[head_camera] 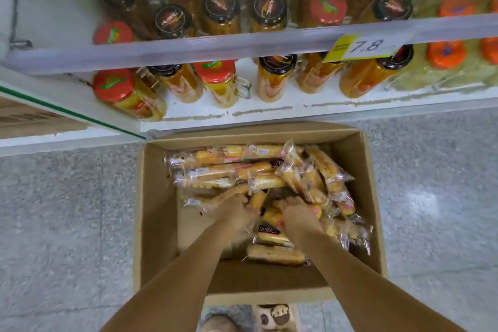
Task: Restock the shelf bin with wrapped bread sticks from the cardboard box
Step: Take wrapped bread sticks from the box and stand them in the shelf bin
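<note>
Head view puts the bread sticks (258, 170) in a loose heap inside the box (156, 197), piled toward the far and right sides, so I reach for the middle where the wrappers are easiest to gather. My left hand (237, 213) lies palm down on the pile, fingers curled into the wrappers, and my right hand (299, 217) does the same just beside it; I judge both are closing on sticks, but whether either has a firm hold I cannot tell. The box sits on the floor (67, 210) against the shelf (242, 116), likely to keep the carry short. Jars (221, 11) fill the shelf above; the bin is not in view
</note>
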A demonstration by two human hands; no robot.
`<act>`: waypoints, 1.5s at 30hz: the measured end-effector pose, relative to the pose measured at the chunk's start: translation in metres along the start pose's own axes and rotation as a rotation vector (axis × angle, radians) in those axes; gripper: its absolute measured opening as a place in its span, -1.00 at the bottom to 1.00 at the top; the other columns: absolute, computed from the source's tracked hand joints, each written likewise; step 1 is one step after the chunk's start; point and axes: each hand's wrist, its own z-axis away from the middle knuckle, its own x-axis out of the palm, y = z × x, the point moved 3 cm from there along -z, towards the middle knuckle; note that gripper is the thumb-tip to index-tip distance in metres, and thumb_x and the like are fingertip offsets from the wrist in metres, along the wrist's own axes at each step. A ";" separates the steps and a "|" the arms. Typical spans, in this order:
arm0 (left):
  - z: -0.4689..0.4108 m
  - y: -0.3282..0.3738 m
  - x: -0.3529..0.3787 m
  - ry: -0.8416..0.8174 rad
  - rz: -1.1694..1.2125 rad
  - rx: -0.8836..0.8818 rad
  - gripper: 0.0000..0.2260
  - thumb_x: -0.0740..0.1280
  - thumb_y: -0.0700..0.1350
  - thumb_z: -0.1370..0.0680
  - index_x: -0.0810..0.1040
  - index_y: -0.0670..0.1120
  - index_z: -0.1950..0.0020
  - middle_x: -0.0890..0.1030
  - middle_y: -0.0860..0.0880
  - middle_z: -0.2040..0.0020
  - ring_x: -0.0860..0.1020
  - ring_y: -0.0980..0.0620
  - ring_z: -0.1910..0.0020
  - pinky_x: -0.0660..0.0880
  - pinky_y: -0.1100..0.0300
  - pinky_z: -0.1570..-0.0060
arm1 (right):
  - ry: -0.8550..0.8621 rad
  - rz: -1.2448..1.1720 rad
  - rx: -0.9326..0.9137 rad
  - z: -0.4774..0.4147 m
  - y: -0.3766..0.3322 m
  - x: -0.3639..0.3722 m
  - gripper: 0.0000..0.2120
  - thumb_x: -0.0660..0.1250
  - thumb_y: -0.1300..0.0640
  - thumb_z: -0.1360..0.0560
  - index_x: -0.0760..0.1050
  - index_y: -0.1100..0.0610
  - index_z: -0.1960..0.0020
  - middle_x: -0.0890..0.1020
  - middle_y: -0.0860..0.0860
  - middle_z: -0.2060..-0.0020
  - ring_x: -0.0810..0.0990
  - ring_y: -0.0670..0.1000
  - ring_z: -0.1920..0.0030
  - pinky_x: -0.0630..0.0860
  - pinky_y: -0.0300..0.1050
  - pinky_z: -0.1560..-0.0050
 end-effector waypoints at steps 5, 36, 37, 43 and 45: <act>-0.017 -0.002 0.019 -0.013 -0.064 -0.038 -0.86 0.38 -0.05 -0.49 0.45 -0.03 0.06 0.54 0.01 0.13 0.53 0.05 0.15 0.47 0.17 0.14 | -0.016 0.125 -0.008 -0.008 -0.002 0.007 -0.60 0.26 0.22 -0.52 0.34 0.17 -0.35 0.45 0.10 -0.26 0.37 0.09 -0.27 0.41 -0.06 -0.20; 0.373 0.076 -0.194 0.058 0.190 0.274 -0.51 0.47 -0.34 -0.37 0.35 -0.14 -0.22 0.50 -0.03 -0.04 0.49 0.02 -0.01 0.45 0.42 0.22 | 0.346 -0.366 0.111 0.295 -0.053 -0.259 -0.60 0.32 0.13 -0.43 0.39 0.17 -0.25 0.51 0.11 -0.12 0.51 0.13 -0.15 0.47 -0.05 -0.12; 0.390 0.081 -0.203 0.081 0.211 0.306 -0.50 0.50 -0.30 -0.36 0.37 -0.12 -0.21 0.52 -0.01 -0.03 0.51 0.01 -0.01 0.47 0.36 0.14 | 0.403 -0.417 0.065 0.308 -0.058 -0.270 -0.65 0.34 0.10 -0.42 0.42 0.14 -0.18 0.51 0.07 -0.05 0.53 0.08 -0.08 0.48 -0.07 -0.06; 0.495 0.115 -0.252 0.194 0.258 0.478 -0.58 0.56 -0.13 -0.31 0.45 0.04 -0.05 0.57 0.01 0.10 0.52 0.03 0.11 0.42 0.33 0.13 | 0.711 -0.506 -0.178 0.403 -0.090 -0.334 -0.81 0.36 -0.06 -0.49 0.35 -0.05 0.15 0.40 -0.15 0.25 0.44 -0.18 0.26 0.33 -0.29 0.35; 0.530 0.127 -0.268 0.223 0.255 0.534 -0.62 0.51 -0.20 -0.38 0.46 -0.04 -0.12 0.58 -0.01 0.09 0.50 0.06 0.15 0.37 0.50 0.28 | 0.775 -0.474 -0.249 0.432 -0.102 -0.359 -0.83 0.37 -0.02 -0.50 0.36 -0.09 0.13 0.38 -0.19 0.23 0.43 -0.26 0.20 0.35 -0.33 0.33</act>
